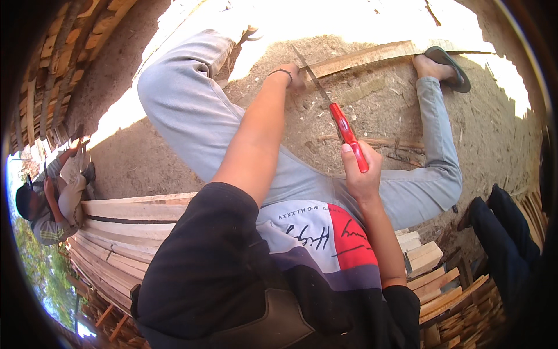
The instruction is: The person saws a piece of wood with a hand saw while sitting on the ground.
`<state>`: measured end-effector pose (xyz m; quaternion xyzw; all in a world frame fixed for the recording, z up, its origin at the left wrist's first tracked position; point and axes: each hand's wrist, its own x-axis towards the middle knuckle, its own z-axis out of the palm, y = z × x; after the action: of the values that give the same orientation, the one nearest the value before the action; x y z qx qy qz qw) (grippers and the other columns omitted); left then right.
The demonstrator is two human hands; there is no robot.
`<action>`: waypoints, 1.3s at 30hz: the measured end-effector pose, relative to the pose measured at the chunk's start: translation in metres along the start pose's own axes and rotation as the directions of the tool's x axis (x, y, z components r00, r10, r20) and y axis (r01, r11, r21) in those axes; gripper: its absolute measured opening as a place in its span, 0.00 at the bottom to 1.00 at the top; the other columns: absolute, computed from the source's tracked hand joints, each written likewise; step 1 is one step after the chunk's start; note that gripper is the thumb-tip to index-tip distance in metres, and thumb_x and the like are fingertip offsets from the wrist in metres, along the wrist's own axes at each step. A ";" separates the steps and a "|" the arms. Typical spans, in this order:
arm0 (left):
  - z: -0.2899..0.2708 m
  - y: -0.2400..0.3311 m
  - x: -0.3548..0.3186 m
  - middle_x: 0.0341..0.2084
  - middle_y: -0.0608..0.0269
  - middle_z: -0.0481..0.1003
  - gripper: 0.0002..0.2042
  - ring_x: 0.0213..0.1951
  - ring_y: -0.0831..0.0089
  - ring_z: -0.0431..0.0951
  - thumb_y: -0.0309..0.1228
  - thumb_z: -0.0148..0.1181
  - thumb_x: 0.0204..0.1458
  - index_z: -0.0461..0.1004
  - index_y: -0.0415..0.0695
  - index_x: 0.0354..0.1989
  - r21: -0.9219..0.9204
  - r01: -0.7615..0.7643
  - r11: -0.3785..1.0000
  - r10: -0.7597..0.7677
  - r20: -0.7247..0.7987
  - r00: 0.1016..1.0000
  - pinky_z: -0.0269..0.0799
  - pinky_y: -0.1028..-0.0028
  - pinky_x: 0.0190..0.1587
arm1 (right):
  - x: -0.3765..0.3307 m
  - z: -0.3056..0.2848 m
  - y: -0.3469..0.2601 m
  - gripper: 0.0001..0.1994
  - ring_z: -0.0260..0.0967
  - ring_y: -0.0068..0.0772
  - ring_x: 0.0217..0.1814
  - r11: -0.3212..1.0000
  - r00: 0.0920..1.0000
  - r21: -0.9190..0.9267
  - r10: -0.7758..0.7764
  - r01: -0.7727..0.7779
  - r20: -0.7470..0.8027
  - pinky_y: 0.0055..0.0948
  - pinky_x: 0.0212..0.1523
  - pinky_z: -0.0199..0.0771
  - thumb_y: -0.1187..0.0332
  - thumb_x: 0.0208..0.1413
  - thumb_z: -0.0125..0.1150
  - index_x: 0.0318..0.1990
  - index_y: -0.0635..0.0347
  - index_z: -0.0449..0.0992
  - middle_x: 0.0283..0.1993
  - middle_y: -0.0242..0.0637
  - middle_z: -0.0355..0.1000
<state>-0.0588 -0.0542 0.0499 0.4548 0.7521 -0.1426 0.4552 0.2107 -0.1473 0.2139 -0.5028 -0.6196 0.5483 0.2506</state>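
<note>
My right hand (364, 170) is wrapped round the red handle (344, 125) of a handsaw. Its narrow, dark blade (314, 77) points up and to the left, across the near end of a wooden plank (372, 56). At that plank's left end, just left of the blade, my left hand (294, 77) grips the wood; its fingers are partly blurred. Along the ground the plank runs to the right, where my sandalled foot (446, 68) rests against it.
Stacked timber (125, 232) lies behind me at left, with more cut wood (430, 259) at lower right. Another person (52, 198) sits at far left. Dark-trousered legs (503, 235) show at right. A wood pile (55, 70) stands at upper left. Chips litter the dirt ground (349, 154).
</note>
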 end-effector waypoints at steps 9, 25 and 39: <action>0.004 -0.001 0.010 0.49 0.47 0.76 0.29 0.53 0.57 0.77 0.41 0.67 0.42 0.75 0.36 0.51 0.027 -0.091 0.995 0.092 -0.034 0.995 0.73 0.65 0.54 | -0.001 0.007 0.002 0.16 0.53 0.18 0.18 1.000 1.000 -0.016 0.000 0.000 -0.003 0.28 0.19 0.52 0.65 0.59 0.59 0.21 0.62 0.67 0.14 0.30 0.57; -0.004 0.005 0.000 0.45 0.47 0.78 0.25 0.49 0.58 0.79 0.38 0.67 0.41 0.77 0.35 0.47 0.044 -0.094 0.995 0.094 -0.003 0.996 0.75 0.66 0.50 | 0.003 -0.003 0.008 0.15 0.52 0.15 0.20 0.993 0.995 0.075 0.095 -0.096 0.005 0.25 0.21 0.52 0.64 0.60 0.58 0.23 0.63 0.70 0.16 0.26 0.58; 0.000 -0.001 0.003 0.48 0.46 0.77 0.26 0.51 0.56 0.78 0.40 0.67 0.42 0.77 0.36 0.49 0.042 -0.002 0.999 0.005 -0.059 0.998 0.74 0.63 0.53 | -0.015 -0.014 -0.015 0.16 0.55 0.15 0.20 0.991 0.991 0.029 0.132 -0.133 0.032 0.25 0.20 0.54 0.64 0.60 0.59 0.23 0.63 0.69 0.15 0.27 0.59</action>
<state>-0.0601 -0.0532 0.0474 0.4695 0.7613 -0.1440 0.4234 0.2228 -0.1536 0.2357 -0.5307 -0.5798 0.5807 0.2120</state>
